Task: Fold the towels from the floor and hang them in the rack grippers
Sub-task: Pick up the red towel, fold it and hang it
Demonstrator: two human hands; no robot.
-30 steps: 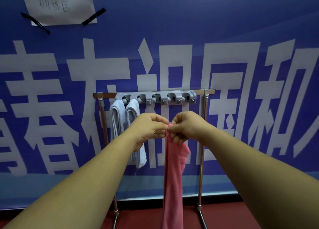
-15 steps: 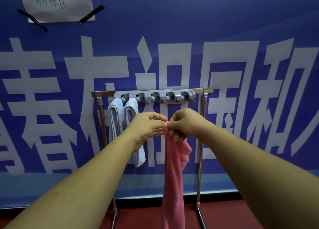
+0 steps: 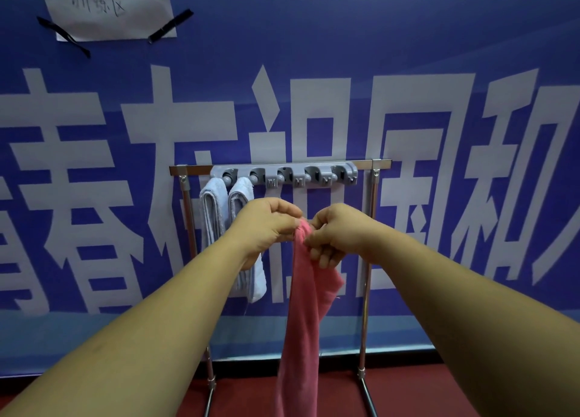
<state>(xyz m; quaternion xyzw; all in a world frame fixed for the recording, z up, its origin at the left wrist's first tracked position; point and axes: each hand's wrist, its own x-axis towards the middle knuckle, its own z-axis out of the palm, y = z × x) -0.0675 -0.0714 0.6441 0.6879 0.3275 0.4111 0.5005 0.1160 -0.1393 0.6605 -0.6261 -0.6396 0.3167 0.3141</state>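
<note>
A long pink towel [image 3: 301, 316] hangs straight down from both my hands, pinched at its top edge. My left hand [image 3: 266, 225] and my right hand [image 3: 335, 234] meet knuckle to knuckle on that edge, just below the grey gripper bar [image 3: 284, 175] of the metal rack [image 3: 365, 291]. Two folded white towels [image 3: 213, 215] [image 3: 238, 197] hang from the bar's two leftmost grippers; my left hand and forearm cover part of the second one. The three grippers to the right hold nothing.
Behind the rack is a blue banner wall [image 3: 408, 39] with large pale characters and a taped paper sign [image 3: 110, 7] at top left. Dark red floor [image 3: 408, 391] runs under the rack's legs.
Both hands have sunk slightly in the view with the pink towel still pinched between them; the grip looks the same.
</note>
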